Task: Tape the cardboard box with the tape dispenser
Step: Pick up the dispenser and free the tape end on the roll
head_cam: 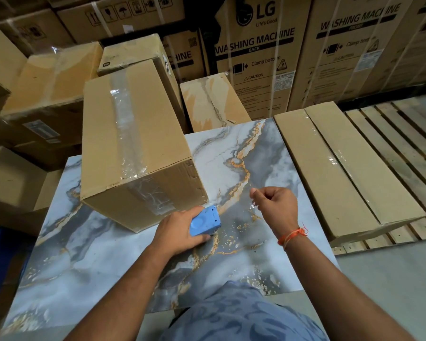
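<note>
A long brown cardboard box (pixel 133 143) lies on the marble-patterned table (pixel 231 153). Clear tape runs along its top seam and down its near end face. My left hand (pixel 180 227) grips a blue tape dispenser (pixel 205 221) just below the box's near right corner. My right hand (pixel 276 207) hovers to the right of the dispenser, thumb and forefinger pinched on a clear strip of tape (pixel 255 205) that hangs between the fingers. An orange thread is tied around the right wrist.
A flat taped box (pixel 342 168) lies on a wooden pallet (pixel 403 143) to the right of the table. More cardboard boxes (pixel 52 80) crowd the left and back. Tall washing machine cartons (pixel 261 52) stand behind.
</note>
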{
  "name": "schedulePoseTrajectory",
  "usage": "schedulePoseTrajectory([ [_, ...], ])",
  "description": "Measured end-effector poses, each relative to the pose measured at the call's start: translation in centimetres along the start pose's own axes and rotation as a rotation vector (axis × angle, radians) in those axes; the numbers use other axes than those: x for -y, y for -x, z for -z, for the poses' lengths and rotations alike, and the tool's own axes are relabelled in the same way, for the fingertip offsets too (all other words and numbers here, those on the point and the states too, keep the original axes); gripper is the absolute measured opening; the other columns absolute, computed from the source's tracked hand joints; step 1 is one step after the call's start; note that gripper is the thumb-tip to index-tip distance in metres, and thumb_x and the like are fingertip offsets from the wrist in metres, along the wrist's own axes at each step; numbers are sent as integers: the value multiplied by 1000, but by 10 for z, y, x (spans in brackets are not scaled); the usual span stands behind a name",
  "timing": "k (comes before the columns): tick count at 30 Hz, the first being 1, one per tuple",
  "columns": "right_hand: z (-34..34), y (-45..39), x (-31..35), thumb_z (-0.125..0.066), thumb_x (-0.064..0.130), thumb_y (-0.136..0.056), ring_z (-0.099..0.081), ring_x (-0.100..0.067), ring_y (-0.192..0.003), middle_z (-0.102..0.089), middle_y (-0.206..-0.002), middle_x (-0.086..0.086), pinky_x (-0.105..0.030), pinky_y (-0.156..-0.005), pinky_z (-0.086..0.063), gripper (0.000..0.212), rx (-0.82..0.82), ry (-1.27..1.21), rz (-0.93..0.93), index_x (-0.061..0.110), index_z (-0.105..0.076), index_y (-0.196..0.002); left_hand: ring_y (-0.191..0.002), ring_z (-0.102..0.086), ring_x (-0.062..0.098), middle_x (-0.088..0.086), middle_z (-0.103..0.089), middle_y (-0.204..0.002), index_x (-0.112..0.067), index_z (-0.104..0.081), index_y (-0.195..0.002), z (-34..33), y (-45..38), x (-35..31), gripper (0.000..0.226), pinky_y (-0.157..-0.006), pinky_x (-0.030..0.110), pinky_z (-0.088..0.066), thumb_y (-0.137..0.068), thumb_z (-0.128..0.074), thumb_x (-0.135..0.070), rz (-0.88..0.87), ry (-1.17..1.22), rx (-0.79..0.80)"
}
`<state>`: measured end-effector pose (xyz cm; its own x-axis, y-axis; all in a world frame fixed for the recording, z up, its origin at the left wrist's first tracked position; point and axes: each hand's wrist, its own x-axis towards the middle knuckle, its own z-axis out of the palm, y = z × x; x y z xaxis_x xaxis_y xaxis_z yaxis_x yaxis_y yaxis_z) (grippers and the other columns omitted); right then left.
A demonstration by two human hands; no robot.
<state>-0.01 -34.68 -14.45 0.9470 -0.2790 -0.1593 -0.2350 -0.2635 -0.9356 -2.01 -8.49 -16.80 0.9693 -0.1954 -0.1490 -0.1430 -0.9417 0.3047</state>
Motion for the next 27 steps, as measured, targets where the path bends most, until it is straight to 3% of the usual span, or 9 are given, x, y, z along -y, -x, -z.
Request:
schedulePoseTrajectory([
  [9,18,-3,-8,-72,26,-87,-67,-10,-60,-73,-61,2,-27,-63,-52,29,-43,34,-41,8,-76,-64,-102,-67,28,-6,-71,-111,-45,-48,-136,-12,-16,-32,71,-78,34,-49,-72,-69,-67,-13,-135,39],
  [18,40,-8,-14,-74,22,-86,-73,-20,-65,-74,-62,-3,-35,-69,-58,30,-119,45,-15,5,-75,-62,-102,-67,31,0,-71,-109,-39,-48,-131,-12,-28,-52,63,-74,34,-44,-76,-68,-63,-20,-214,91],
  [27,47,-9,-18,-73,22,-88,-71,-14,-72,-75,-68,-8,-25,-70,-52,26,-159,2,-79,6,-77,-68,-101,-65,30,1,-70,-108,-36,-49,-123,-2,-28,-63,59,-71,32,-38,-74,-71,-59,-16,-211,157],
])
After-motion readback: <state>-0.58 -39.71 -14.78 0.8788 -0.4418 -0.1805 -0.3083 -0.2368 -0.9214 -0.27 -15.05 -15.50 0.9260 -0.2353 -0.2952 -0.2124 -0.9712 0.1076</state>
